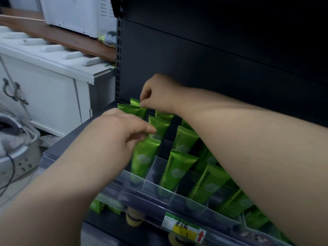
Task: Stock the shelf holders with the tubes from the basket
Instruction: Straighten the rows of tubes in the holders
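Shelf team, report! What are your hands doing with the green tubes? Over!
Right hand pinches rear tube at top edge. Left hand at nearer tubes, grip unclear. Clear dividers between columns.

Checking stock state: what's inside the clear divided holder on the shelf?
In the clear holder, green Chamomile tubes stand crimped ends up. The right hand pinches a back-row tube; both forearms cover further cells.

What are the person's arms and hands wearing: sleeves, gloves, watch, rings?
Nothing worn that shows. The left hand and right hand have no gloves and no visible rings. The left forearm and right forearm are bare to the frame edge: no sleeves, watch, bands or markings.
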Demonstrator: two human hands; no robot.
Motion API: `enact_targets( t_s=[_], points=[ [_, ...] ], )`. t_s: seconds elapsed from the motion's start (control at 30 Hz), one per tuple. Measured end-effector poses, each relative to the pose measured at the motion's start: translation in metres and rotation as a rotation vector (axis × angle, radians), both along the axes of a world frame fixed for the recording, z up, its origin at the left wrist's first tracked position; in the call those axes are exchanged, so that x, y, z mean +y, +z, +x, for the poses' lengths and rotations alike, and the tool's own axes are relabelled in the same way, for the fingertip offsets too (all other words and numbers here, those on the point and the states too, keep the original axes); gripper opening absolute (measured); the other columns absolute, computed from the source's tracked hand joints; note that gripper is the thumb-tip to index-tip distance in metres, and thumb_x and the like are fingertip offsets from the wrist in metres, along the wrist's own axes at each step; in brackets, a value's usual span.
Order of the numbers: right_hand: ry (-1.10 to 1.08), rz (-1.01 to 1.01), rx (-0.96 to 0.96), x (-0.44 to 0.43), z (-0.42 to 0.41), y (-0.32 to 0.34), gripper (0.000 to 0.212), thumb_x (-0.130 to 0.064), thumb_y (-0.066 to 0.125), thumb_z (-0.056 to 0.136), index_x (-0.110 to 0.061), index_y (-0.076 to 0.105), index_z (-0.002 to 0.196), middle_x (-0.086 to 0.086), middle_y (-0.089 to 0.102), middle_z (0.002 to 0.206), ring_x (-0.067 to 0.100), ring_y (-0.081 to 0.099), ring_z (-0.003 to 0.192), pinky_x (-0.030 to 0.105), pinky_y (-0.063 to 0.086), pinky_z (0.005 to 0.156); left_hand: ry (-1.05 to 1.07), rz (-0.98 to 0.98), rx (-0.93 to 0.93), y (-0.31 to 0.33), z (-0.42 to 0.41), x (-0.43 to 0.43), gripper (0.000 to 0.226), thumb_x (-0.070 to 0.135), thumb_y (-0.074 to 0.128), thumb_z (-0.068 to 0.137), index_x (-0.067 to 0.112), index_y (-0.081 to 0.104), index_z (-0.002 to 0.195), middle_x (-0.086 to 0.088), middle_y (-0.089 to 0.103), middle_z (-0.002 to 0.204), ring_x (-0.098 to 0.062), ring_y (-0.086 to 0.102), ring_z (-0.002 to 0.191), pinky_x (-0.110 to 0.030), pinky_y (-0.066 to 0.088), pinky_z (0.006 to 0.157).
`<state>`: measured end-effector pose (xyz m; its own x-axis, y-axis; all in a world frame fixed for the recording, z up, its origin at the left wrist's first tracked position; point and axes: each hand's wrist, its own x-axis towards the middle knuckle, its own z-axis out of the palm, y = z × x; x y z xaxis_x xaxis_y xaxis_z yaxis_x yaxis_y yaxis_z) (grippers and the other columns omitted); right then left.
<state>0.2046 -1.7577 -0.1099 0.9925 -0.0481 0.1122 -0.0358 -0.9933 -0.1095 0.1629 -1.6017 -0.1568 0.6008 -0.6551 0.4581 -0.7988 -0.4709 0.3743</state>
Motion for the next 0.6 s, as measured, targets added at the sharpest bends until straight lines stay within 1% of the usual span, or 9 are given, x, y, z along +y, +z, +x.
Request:
enact_targets(
  t_s=[0.03,0.07,0.1,0.17,0.27,0.37,0.47,0.53,0.6],
  points=[
    [0.004,-0.020,0.006,0.002,0.001,-0.001,0.015,-0.012,0.062,0.085,-0.013,0.074,0.095,-0.001,0.071,0.102,0.011,0.062,0.088,0.016,0.043,0.058,0.005,-0.005,-0.063,0.001,0.000,0.002,0.018,0.004,0.068,0.073,0.019,0.076,0.079,0.004,0.071,0.067,-0.011,0.062,0.068,-0.012,0.035,0.055],
    [0.003,-0.049,0.010,0.003,0.003,-0.001,0.019,-0.006,0.059,0.085,-0.012,0.074,0.096,0.000,0.071,0.102,0.012,0.062,0.088,0.016,0.045,0.060,0.032,-0.017,-0.125,-0.001,0.000,0.005,0.015,0.007,0.067,0.071,0.018,0.076,0.075,0.003,0.070,0.063,-0.010,0.062,0.063,-0.012,0.035,0.052],
    [-0.001,-0.079,0.009,0.003,0.004,-0.002,0.022,-0.003,0.056,0.085,-0.011,0.073,0.097,0.002,0.071,0.103,0.014,0.064,0.091,0.017,0.049,0.067,0.068,-0.028,-0.121,-0.003,0.002,0.007,0.017,0.004,0.068,0.072,0.018,0.076,0.077,0.002,0.070,0.065,-0.014,0.063,0.064,-0.014,0.037,0.059],
    [-0.024,-0.117,-0.016,0.003,0.006,-0.002,0.025,-0.001,0.054,0.084,-0.010,0.071,0.099,0.005,0.070,0.103,0.020,0.064,0.096,0.027,0.053,0.083,0.129,-0.096,-0.038,-0.003,0.003,0.011,0.032,-0.005,0.068,0.074,0.022,0.076,0.089,-0.004,0.072,0.077,-0.026,0.066,0.078,-0.029,0.044,0.073],
    [-0.038,-0.125,-0.040,0.003,0.008,-0.002,0.024,0.000,0.055,0.081,-0.010,0.071,0.096,0.006,0.069,0.101,0.022,0.063,0.098,0.032,0.052,0.091,0.225,-0.207,-0.063,0.000,0.004,0.017,0.030,0.007,0.055,0.079,0.025,0.074,0.095,-0.005,0.071,0.087,-0.030,0.062,0.088,-0.036,0.044,0.076],
    [-0.036,-0.119,-0.020,0.004,0.009,-0.004,0.025,0.000,0.053,0.083,-0.010,0.071,0.097,0.006,0.068,0.103,0.023,0.061,0.101,0.031,0.051,0.092,0.302,-0.278,-0.057,0.000,0.005,0.018,0.032,0.010,0.048,0.080,0.025,0.073,0.095,-0.004,0.070,0.091,-0.032,0.059,0.093,-0.042,0.046,0.080],
    [-0.037,-0.112,-0.005,0.002,0.011,-0.005,0.020,-0.005,0.057,0.085,-0.010,0.072,0.097,0.006,0.070,0.102,0.023,0.063,0.098,0.033,0.052,0.091,0.340,-0.346,-0.039,-0.002,0.006,0.020,0.035,0.011,0.044,0.081,0.029,0.072,0.095,-0.005,0.070,0.093,-0.032,0.058,0.093,-0.047,0.048,0.082],
    [-0.029,-0.098,-0.015,0.002,0.012,-0.004,0.017,-0.011,0.060,0.085,-0.009,0.073,0.096,0.008,0.071,0.101,0.024,0.065,0.096,0.034,0.054,0.088,0.347,-0.392,-0.050,-0.003,0.009,0.023,0.037,0.011,0.043,0.082,0.033,0.070,0.095,-0.006,0.069,0.092,-0.033,0.058,0.090,-0.049,0.049,0.081],
    [0.003,-0.024,-0.084,0.005,0.010,0.000,0.017,-0.015,0.059,0.085,-0.007,0.073,0.092,0.008,0.072,0.097,0.022,0.066,0.092,0.032,0.054,0.082,0.370,-0.429,-0.052,-0.005,0.012,0.025,0.037,0.011,0.043,0.082,0.033,0.070,0.096,-0.005,0.066,0.090,-0.033,0.057,0.087,-0.051,0.049,0.081]
  ],
)
